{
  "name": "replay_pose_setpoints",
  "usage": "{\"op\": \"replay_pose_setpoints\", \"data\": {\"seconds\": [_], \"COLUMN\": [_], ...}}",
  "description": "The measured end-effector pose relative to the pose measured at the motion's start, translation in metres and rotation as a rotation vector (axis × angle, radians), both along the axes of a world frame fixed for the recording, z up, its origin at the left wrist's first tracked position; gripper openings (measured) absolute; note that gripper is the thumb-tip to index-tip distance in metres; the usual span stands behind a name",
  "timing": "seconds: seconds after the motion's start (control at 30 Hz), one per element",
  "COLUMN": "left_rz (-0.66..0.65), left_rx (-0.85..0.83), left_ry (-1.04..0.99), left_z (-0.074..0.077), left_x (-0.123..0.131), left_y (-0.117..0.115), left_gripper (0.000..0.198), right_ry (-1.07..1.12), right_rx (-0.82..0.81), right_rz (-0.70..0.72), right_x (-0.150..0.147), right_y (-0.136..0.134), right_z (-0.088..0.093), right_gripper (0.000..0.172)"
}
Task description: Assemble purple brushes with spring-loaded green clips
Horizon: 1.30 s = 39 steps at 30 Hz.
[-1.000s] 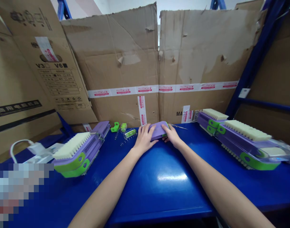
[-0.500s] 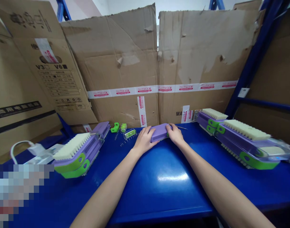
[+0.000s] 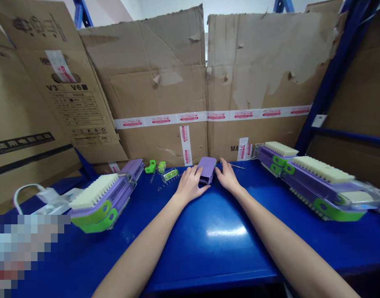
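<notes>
A purple plastic casing (image 3: 207, 166) stands near the back of the blue table, its narrow end turned toward me. My left hand (image 3: 190, 185) is closed on its left side, with the thumb at the near end. Just beside the casing's right edge is my right hand (image 3: 227, 176), its thumb and fingers apart. Whether the right thumb touches the casing I cannot tell. Left of my left hand lie a clear case with a green insert (image 3: 170, 175), a small green-and-clear block (image 3: 161, 167), a green bracket (image 3: 150, 167) and several small springs or screws (image 3: 160, 188).
Purple-and-green devices with cream bristle pads stand at left (image 3: 99, 203) and right (image 3: 320, 178). A thin metal tool (image 3: 238, 166) lies behind my right hand. A white plug with a cable (image 3: 49, 194) sits at far left. Cardboard sheets (image 3: 165, 91) wall the back of the blue table (image 3: 214, 256).
The purple casing has turned from lying crosswise to pointing its narrow end toward me. My right hand has loosened from its right end; my left hand stays on it.
</notes>
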<state>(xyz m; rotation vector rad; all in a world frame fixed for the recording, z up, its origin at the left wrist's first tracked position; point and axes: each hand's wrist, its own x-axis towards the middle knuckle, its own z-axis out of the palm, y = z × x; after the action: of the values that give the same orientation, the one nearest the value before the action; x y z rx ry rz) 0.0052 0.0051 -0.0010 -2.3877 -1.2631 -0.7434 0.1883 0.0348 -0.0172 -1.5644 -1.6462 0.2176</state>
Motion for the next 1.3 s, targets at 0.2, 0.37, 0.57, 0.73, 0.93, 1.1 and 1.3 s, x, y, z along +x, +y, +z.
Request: {"op": "replay_pose_setpoints", "data": {"seconds": [0.2, 0.37, 0.57, 0.73, 0.93, 1.1, 1.3], "left_rz": [0.130, 0.255, 0.299, 0.318, 0.434, 0.617, 0.497], "left_rx": [-0.044, -0.043, -0.009, 0.003, -0.010, -0.160, -0.316], "left_ry": [0.053, 0.066, 0.110, 0.115, 0.084, 0.119, 0.244], "left_z": [-0.002, 0.001, -0.001, 0.003, 0.024, 0.036, 0.041], "left_x": [0.005, 0.005, 0.003, -0.005, -0.031, -0.065, -0.082], "left_y": [0.002, -0.001, 0.002, 0.003, 0.009, 0.017, 0.020], "left_gripper": [0.050, 0.046, 0.047, 0.053, 0.043, 0.043, 0.036], "right_ry": [0.004, -0.260, -0.372, -0.369, -0.313, -0.324, -0.355], "right_rx": [0.158, 0.242, 0.155, 0.045, -0.080, -0.100, -0.122], "right_rz": [0.191, 0.329, 0.263, 0.207, 0.202, 0.203, 0.196], "right_x": [0.000, -0.010, -0.011, -0.007, -0.007, -0.007, -0.007], "right_y": [-0.008, -0.017, -0.015, -0.015, -0.020, -0.019, -0.019], "right_z": [0.007, 0.012, 0.010, 0.010, 0.014, 0.014, 0.014], "right_gripper": [0.056, 0.058, 0.056, 0.065, 0.069, 0.065, 0.065]}}
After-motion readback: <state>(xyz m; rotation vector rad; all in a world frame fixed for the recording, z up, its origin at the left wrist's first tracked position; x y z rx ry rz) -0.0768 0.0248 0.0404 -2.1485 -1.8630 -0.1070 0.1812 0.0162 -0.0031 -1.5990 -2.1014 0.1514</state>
